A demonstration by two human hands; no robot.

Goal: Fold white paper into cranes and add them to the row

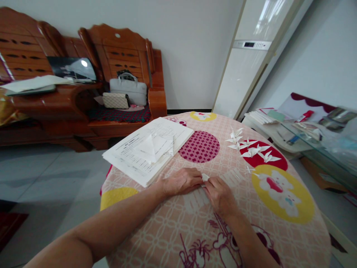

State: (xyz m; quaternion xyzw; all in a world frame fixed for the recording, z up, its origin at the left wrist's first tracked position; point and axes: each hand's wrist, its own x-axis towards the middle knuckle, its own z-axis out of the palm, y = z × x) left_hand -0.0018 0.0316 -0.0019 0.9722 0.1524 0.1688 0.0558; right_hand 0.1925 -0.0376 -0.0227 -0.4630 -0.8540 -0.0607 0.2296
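Observation:
Between my two hands is a small folded piece of white paper [205, 177], low over the patterned tablecloth [164, 216]. My left hand [184, 181] pinches it from the left, and my right hand [220, 191] has its fingers closed on the right side. Much of the paper is hidden by the fingers. Several white paper cranes [253, 150] stand in a group on the right part of the table. To the left lies a stack of printed sheets [131, 156], with a folded paper triangle [149, 149] on top.
A wooden armchair [122, 48] holds a grey handbag [131, 91] and a quilted purse [115, 100]. A laptop [71, 69] sits farther left. At the right, a glass-topped stand [315, 145] with papers and bags adjoins the table. A tall white air conditioner [237, 74] stands behind.

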